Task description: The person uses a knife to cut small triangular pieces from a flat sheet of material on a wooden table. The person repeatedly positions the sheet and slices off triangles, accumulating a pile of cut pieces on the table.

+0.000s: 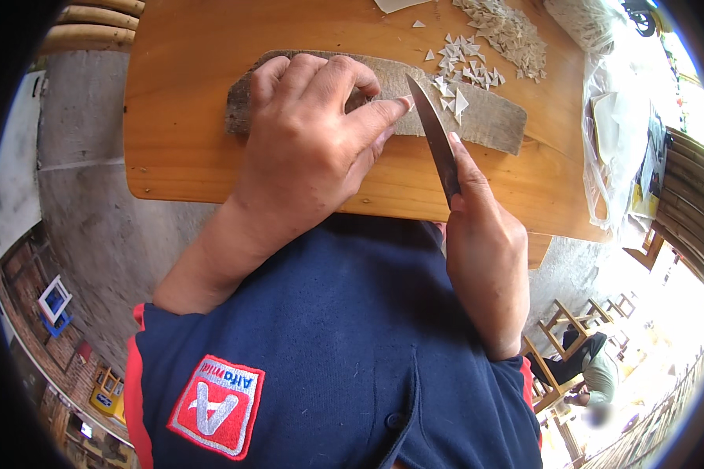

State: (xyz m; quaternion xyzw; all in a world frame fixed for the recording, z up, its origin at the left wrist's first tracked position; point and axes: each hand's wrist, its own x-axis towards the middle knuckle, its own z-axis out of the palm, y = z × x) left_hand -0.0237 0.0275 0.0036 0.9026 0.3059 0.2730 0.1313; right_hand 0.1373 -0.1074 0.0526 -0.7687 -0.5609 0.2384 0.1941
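Nearest, a navy shirt (pixel 328 367) with red trim and a red patch on it, filling the lower middle. Just beyond, right hand (pixel 485 266) clenched around the handle of a knife (pixel 436 141), forefinger laid along the blade's back, tip slanting far and left onto a worn grey cutting board (pixel 493 121). Left hand (pixel 309 148) curled down on that board's left half, fingertips pinching something pale right at the blade; too hidden under the fingers to tell its shape or how much remains. Board lying flat on a larger honey-coloured wooden table (pixel 180 117). Right of the blade, a loose scatter of small pale triangular chips (pixel 457 70) on the board and the wood past it; farther right, a denser heap of cut chips (pixel 512 31) near the far edge. Judging by that heap, a good share of cutting done already, with at least the pinched piece left to slice. At the far right, a clear plastic bag (pixel 614 125) slumped over the table edge, holding pale flat material, not plain enough to name. No bowl or tray visible for the chips. Wooden chairs (pixel 579 320) well apart, down at the right.
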